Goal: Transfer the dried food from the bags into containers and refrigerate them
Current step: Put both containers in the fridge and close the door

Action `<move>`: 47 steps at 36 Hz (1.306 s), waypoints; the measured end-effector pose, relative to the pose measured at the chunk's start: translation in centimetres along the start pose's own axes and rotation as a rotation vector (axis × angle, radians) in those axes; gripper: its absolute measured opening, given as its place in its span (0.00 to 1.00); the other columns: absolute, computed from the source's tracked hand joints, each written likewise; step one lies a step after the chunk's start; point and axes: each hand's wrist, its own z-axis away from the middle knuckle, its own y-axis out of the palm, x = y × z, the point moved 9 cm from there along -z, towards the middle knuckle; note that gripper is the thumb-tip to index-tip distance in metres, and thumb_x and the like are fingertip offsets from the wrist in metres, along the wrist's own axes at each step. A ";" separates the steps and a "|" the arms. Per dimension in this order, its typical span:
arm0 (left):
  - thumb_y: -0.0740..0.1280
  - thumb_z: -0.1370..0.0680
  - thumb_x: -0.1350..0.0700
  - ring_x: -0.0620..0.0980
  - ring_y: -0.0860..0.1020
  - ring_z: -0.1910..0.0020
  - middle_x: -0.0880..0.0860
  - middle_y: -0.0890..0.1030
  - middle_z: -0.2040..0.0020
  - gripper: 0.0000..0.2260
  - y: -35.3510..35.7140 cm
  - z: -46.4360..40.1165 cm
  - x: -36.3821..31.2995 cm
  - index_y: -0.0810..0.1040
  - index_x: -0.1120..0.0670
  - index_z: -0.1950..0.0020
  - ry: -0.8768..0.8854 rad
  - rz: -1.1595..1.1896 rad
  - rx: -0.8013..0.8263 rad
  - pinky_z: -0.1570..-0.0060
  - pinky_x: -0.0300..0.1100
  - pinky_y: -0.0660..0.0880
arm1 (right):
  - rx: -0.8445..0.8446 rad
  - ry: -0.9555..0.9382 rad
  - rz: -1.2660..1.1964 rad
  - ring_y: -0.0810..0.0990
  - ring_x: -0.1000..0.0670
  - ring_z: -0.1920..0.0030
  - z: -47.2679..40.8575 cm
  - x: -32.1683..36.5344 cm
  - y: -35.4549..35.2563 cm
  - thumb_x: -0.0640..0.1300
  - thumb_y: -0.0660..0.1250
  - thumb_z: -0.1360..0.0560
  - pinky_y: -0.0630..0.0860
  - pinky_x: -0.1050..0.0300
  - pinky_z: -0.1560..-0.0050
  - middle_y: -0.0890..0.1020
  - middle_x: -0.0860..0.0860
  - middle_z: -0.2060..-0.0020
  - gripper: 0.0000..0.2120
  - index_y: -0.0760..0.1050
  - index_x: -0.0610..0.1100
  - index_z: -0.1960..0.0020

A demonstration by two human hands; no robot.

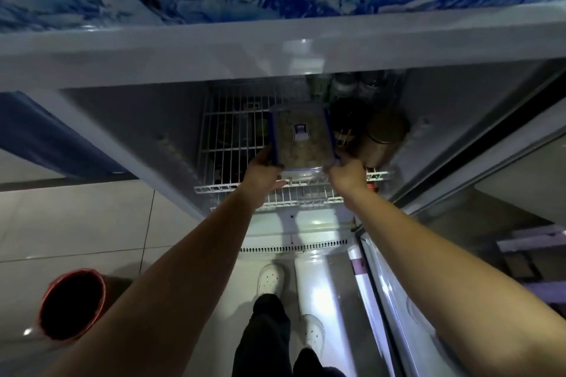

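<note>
A clear plastic container (301, 139) with blue side clips and a small blue label holds brownish dried food. It is inside the open fridge, over the white wire shelf (232, 131). My left hand (263, 176) grips its left near corner and my right hand (346, 174) grips its right near corner. Both arms reach forward into the fridge compartment. I cannot tell whether the container's base rests on the shelf.
A dark pot and a brown round vessel (384, 135) sit just right of the container, with jars (346, 86) behind. The fridge door (459, 254) stands open at right. A red bucket (72, 303) is on the tiled floor at left. My white shoes (271, 278) are below.
</note>
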 end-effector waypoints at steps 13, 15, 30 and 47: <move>0.66 0.21 0.69 0.46 0.78 0.58 0.54 0.76 0.31 0.32 0.0 0.4 -1.2 0.62 0.49 0.21 0.029 -0.168 -0.010 0.60 0.43 0.78 | 0.203 -0.022 0.274 0.79 0.47 0.50 2.4 0.4 0.0 0.42 0.70 0.25 0.75 0.55 0.49 0.80 0.48 0.43 0.22 0.72 0.48 0.32; 0.65 0.20 0.69 0.52 0.78 0.51 0.54 0.76 0.33 0.30 0.5 0.6 -1.4 0.62 0.51 0.21 0.008 -0.158 -0.017 0.51 0.48 0.77 | 0.247 -0.008 0.280 0.79 0.47 0.46 2.6 0.4 0.0 0.42 0.71 0.26 0.75 0.55 0.47 0.80 0.48 0.41 0.25 0.72 0.47 0.30; 0.59 0.22 0.74 0.54 0.76 0.48 0.61 0.77 0.33 0.27 -0.1 -0.5 -0.9 0.66 0.56 0.24 0.072 -0.204 -0.082 0.68 0.34 0.74 | 0.171 -0.108 0.360 0.77 0.52 0.58 3.1 1.1 0.0 0.44 0.68 0.24 0.74 0.57 0.50 0.79 0.49 0.49 0.24 0.70 0.46 0.28; 0.66 0.22 0.40 0.57 0.81 0.47 0.56 0.72 0.30 0.33 -1.7 6.2 -4.1 0.57 0.45 0.21 0.267 -0.781 -0.082 0.53 0.46 0.81 | 0.263 -0.259 0.733 0.60 0.42 0.23 8.3 3.1 -1.4 0.58 0.67 0.25 0.62 0.47 0.26 0.58 0.50 0.21 0.38 0.54 0.53 0.21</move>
